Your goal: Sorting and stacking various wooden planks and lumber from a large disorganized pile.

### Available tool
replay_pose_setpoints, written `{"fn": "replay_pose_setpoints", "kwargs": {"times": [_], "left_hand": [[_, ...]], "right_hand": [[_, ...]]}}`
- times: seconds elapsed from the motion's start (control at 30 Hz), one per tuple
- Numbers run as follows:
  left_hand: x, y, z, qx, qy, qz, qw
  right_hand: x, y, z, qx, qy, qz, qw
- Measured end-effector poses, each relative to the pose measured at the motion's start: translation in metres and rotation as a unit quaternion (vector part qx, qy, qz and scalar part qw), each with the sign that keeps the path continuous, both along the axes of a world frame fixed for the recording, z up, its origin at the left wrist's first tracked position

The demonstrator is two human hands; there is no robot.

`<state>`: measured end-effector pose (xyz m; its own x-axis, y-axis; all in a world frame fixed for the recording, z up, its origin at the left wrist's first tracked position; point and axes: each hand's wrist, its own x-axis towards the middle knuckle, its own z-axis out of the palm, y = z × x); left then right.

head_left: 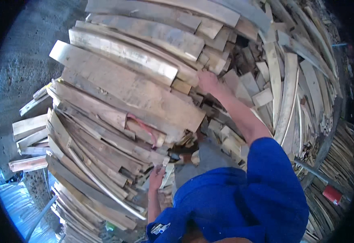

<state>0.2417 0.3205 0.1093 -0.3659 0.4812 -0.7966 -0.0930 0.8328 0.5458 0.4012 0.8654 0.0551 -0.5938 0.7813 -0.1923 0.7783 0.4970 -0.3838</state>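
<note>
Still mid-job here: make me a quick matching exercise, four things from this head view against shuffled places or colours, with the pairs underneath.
1. right hand
2. left hand
3. pinkish-red strip
4. shirt

A. lying among the boards, left of centre
B. blue
C. at the right end of a board, in the picture's upper half
D. in the picture's lower half, near board ends

Pairs: 1-C, 2-D, 3-A, 4-B
</note>
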Motion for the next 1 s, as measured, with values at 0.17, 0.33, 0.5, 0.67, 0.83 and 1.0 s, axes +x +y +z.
{"fn": "replay_pose_setpoints", "kwargs": {"times": [0.17, 0.33, 0.5, 0.67, 0.83, 1.0], "left_hand": [[-0.002, 0.126, 0.005, 0.058, -0.182, 0.154, 0.969], [0.014, 0.255, 0.036, 0.303, -0.454, 0.334, 0.768], [0.026, 0.267, 0.005, 0.184, -0.396, 0.303, 0.847], [0.025, 0.244, -0.014, 0.137, -0.324, 0.344, 0.871], [-0.006, 0.196, -0.021, 0.111, -0.091, 0.317, 0.937], [-0.013, 0.203, -0.009, 0.062, -0.054, 0.198, 0.977]], "right_hand": [[0.023, -0.026, 0.116, -0.344, 0.194, 0.099, 0.913], [0.051, -0.140, 0.137, -0.472, 0.081, 0.055, 0.876], [0.037, -0.043, 0.085, -0.348, 0.141, 0.163, 0.912], [0.107, 0.191, -0.004, 0.213, 0.096, -0.065, 0.970], [0.078, 0.235, 0.036, 0.187, 0.060, -0.242, 0.950], [0.098, 0.268, -0.006, 0.122, 0.040, -0.249, 0.960]]}}
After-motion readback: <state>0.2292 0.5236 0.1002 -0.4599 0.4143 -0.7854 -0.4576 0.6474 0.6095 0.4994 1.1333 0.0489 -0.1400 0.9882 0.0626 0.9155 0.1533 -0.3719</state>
